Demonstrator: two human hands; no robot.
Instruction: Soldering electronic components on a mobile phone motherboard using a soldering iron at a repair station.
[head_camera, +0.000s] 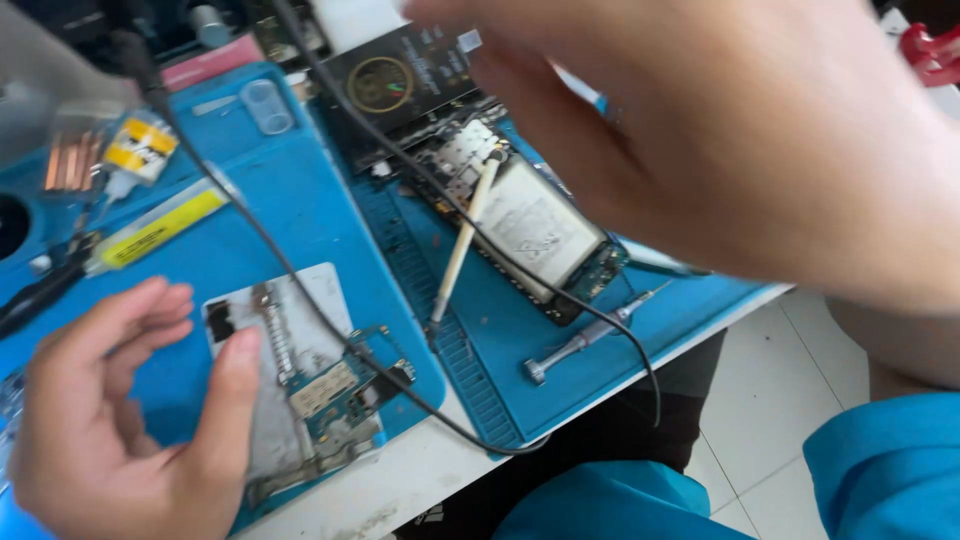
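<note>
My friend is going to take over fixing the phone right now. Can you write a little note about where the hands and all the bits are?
Left hand: open, thumb resting on the grey plate with a circuit board on the blue mat.
Right hand: raised over the mat, blurred, holding nothing visible.
Opened phone: lies on the mat, back off, battery showing, still in place.
White pry stick leans across the phone; silver screwdriver lies near the mat's front edge.
Black cable runs over the plate.
Done: phone opened, board out. Left: everything else, phone still apart.
</note>
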